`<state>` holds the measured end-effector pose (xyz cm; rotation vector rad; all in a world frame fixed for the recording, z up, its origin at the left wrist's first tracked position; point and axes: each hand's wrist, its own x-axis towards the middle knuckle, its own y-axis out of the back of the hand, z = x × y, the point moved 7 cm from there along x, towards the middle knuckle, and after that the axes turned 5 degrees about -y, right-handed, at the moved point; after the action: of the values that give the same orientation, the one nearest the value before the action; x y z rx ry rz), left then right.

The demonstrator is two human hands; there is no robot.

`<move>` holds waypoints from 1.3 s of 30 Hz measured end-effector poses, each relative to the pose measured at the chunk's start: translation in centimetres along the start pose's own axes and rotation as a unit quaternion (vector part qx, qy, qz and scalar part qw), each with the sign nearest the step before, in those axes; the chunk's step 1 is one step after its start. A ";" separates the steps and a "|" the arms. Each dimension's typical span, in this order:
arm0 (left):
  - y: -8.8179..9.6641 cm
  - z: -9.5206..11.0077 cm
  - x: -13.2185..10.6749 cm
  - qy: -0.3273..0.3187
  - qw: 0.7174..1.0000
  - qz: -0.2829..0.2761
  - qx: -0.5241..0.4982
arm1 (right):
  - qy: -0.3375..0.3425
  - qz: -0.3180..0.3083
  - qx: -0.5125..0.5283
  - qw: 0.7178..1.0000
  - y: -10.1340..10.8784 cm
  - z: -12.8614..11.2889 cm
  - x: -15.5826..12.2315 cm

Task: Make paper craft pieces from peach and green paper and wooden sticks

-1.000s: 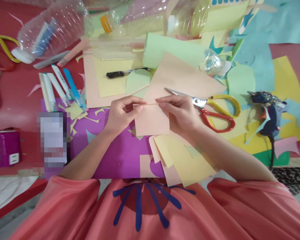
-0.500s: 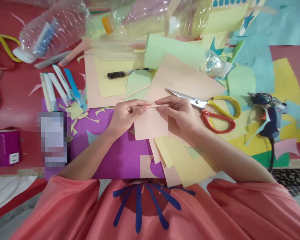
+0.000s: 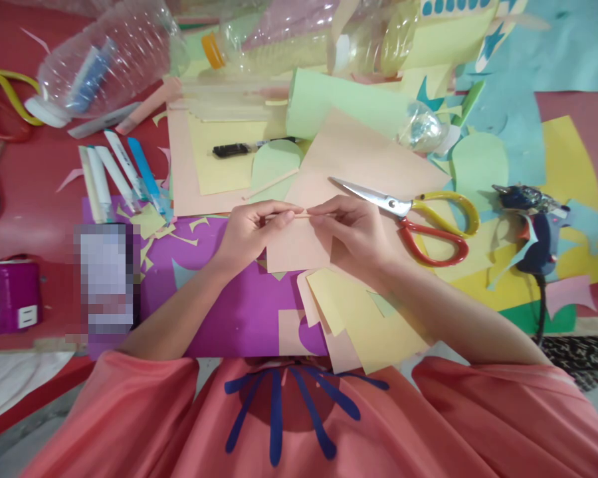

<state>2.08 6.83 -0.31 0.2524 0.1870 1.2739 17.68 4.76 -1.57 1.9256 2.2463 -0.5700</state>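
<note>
Thumb and forefinger of the left hand (image 3: 252,229) pinch a narrow roll (image 3: 305,214) that runs along the far edge of a small peach paper (image 3: 299,251). The fingers of the right hand (image 3: 356,229) pinch the same roll a little further right, so the two sets of fingertips almost meet. The unrolled part of the paper extends flat toward the body; whether it touches what is beneath, I cannot tell.

Just beside the right hand lie scissors (image 3: 393,204) with one yellow and one red handle, the tip pointing left across a larger peach sheet (image 3: 343,146). Beyond the left hand, a thin peach stick (image 3: 272,184) rests near a rounded green cutout (image 3: 276,159) and a black pen (image 3: 229,150). Nearer the body, a purple sheet (image 3: 229,312) spreads out, with overlapping pale yellow pieces (image 3: 383,332) to its right.

Further off, a capped bottle neck (image 3: 421,126) pokes from the right end of a green paper tube (image 3: 349,103). Out left are several markers (image 3: 114,172) and a pixelated object (image 3: 104,279); out right, a dark blue glue gun (image 3: 543,245). In the far left corner a large clear bottle (image 3: 114,60) lies on the red desk (image 3: 10,206)
</note>
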 end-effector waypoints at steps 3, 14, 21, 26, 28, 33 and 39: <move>0.0 0.0 0.0 0.006 1.000 0.002 -0.005 | 0.001 0.006 0.008 1.000 0.0 -0.1 -0.1; 0.3 0.7 -0.4 -0.046 0.999 0.027 0.009 | -0.016 -0.025 0.024 0.999 -0.3 0.1 0.0; 0.0 0.0 -0.2 -0.020 1.000 0.019 0.006 | -0.005 -0.002 0.008 1.000 -0.2 -0.3 0.2; -0.1 0.0 0.1 -0.017 1.000 0.000 0.007 | 0.014 0.020 -0.006 1.000 0.2 -0.5 0.2; -0.1 0.0 0.1 -0.018 1.000 0.000 0.003 | 0.021 0.024 -0.011 0.999 0.3 -0.6 0.3; -0.1 0.0 0.1 -0.019 1.000 0.010 -0.018 | 0.033 0.023 -0.051 0.998 0.5 -0.6 0.4; 0.0 0.1 0.0 -0.043 0.999 0.019 -0.025 | 0.052 0.022 -0.048 0.997 0.5 -0.7 0.3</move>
<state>2.16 6.86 -0.18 0.2689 0.0767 1.3019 18.25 5.36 -1.17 1.9945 2.2406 -0.3586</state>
